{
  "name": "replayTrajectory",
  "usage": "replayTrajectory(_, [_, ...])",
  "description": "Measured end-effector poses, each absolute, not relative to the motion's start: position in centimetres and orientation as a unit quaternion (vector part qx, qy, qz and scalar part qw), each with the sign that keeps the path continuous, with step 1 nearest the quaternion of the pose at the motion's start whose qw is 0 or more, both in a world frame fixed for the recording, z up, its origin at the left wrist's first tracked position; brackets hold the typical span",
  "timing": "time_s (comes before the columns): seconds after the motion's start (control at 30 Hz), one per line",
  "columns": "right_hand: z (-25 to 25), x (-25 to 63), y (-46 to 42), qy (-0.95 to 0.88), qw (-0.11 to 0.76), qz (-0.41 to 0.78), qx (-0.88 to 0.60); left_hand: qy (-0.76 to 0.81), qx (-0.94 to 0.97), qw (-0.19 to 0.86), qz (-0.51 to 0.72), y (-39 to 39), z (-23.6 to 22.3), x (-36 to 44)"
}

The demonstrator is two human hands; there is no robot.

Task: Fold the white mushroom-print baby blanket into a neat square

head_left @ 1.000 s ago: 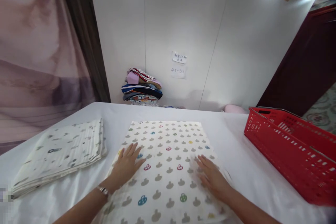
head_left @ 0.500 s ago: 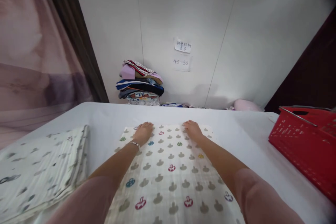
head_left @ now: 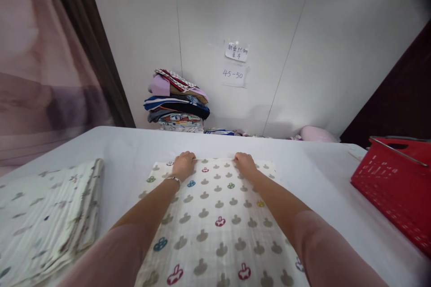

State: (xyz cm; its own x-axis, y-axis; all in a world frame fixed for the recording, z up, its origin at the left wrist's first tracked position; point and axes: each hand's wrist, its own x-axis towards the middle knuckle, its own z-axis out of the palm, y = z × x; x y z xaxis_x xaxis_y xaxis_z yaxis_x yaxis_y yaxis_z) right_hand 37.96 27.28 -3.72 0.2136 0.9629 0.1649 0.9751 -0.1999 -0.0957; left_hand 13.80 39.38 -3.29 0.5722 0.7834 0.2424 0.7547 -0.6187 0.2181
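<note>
A white muslin cloth [head_left: 219, 206] printed with grey and coloured mushroom shapes lies spread in front of me. My left hand [head_left: 184, 165], with a silver bracelet at the wrist, has its fingers curled over the cloth's far edge, left of the middle. My right hand [head_left: 244, 164] pinches the same edge farther right. Between both hands the edge runs straight and looks slightly raised. The fingertips are partly hidden under the hands. Near my left arm lies a folded white muslin cloth [head_left: 43, 215] with dark leaf-like prints, apart from my hand.
A white-covered table [head_left: 124, 152] carries everything. At the right stands a red plastic basket [head_left: 393, 188] with a metal handle. Behind the table's far edge rises a stack of folded fabrics [head_left: 178, 103] against the wall. Two paper notes [head_left: 235, 75] hang on the wall; a curtain [head_left: 57, 63] hangs left.
My fingers, flatter on the cloth before, have curled and closed on its far edge. The edge between my hands now looks slightly lifted. The view has shifted a little.
</note>
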Motion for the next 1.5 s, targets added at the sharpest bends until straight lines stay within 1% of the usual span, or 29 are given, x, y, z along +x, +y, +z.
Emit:
replayTrajectory(0.1, [-4.1, 37.7, 28.1, -0.617, 0.084, -0.034, -0.782, 0.463, 0.873, 0.051, 0.142, 39.4, -3.5, 14.2])
replayTrajectory(0.23, [-3.9, 38.0, 27.5, -0.612, 0.082, -0.034, -0.786, 0.452, 0.879, 0.036, 0.146, 39.1, -3.6, 13.8])
replayTrajectory(0.37, [-3.5, 39.5, 24.3, -0.607, 0.088, -0.049, -0.788, 0.431, 0.889, 0.006, 0.153, 38.3, -3.6, 10.7])
replayTrajectory(0.47, [-4.1, 41.3, 21.4, -0.601, 0.074, -0.038, -0.795, 0.456, 0.88, -0.025, 0.13, 37.8, -4.3, 7.1])
replayTrajectory(0.57, [-5.0, 42.6, 19.8, -0.577, 0.035, 0.038, -0.815, 0.513, 0.855, 0.007, 0.077, 37.7, -5.1, 4.7])
replayTrajectory(0.67, [-5.4, 43.0, 19.7, -0.553, 0.027, 0.078, -0.829, 0.529, 0.846, 0.038, 0.046, 37.9, -5.1, 4.2])
replayTrajectory(0.77, [-5.1, 42.8, 19.8, -0.547, 0.04, 0.078, -0.833, 0.534, 0.843, 0.048, 0.033, 37.8, -4.6, 4.8])
replayTrajectory(0.87, [-5.0, 43.0, 19.2, -0.526, 0.052, 0.052, -0.847, 0.526, 0.849, 0.031, 0.035, 37.4, -4.3, 4.9])
replayTrajectory(0.93, [-5.0, 43.5, 18.6, -0.508, 0.045, 0.062, -0.858, 0.525, 0.85, 0.029, 0.041, 37.4, -4.4, 4.6])
replayTrajectory(1.03, [-5.0, 44.1, 18.4, -0.485, 0.028, 0.086, -0.87, 0.545, 0.836, 0.054, 0.037, 37.6, -4.6, 4.1])
replayTrajectory(1.1, [-4.8, 43.4, 18.8, -0.481, 0.021, 0.067, -0.874, 0.556, 0.829, 0.054, 0.035, 37.5, -4.5, 4.3])
replayTrajectory(1.17, [-4.5, 41.5, 19.5, -0.503, 0.026, 0.035, -0.863, 0.553, 0.831, 0.026, 0.047, 36.7, -4.3, 5.2])
replayTrajectory(1.27, [-4.3, 37.0, 21.2, -0.615, 0.051, 0.036, -0.786, 0.472, 0.878, -0.024, 0.078, 34.5, -3.8, 8.1])
replayTrajectory(1.33, [-4.3, 34.3, 22.6, -0.686, 0.068, 0.061, -0.722, 0.392, 0.917, -0.015, 0.079, 33.3, -3.6, 10.5])
replayTrajectory(1.37, [-4.3, 33.3, 23.4, -0.699, 0.072, 0.071, -0.708, 0.378, 0.923, -0.003, 0.074, 33.0, -3.6, 11.5])
replayTrajectory(1.5, [-4.1, 32.3, 26.2, -0.678, 0.061, 0.1, -0.725, 0.437, 0.897, 0.06, 0.037, 33.7, -4.2, 13.7])
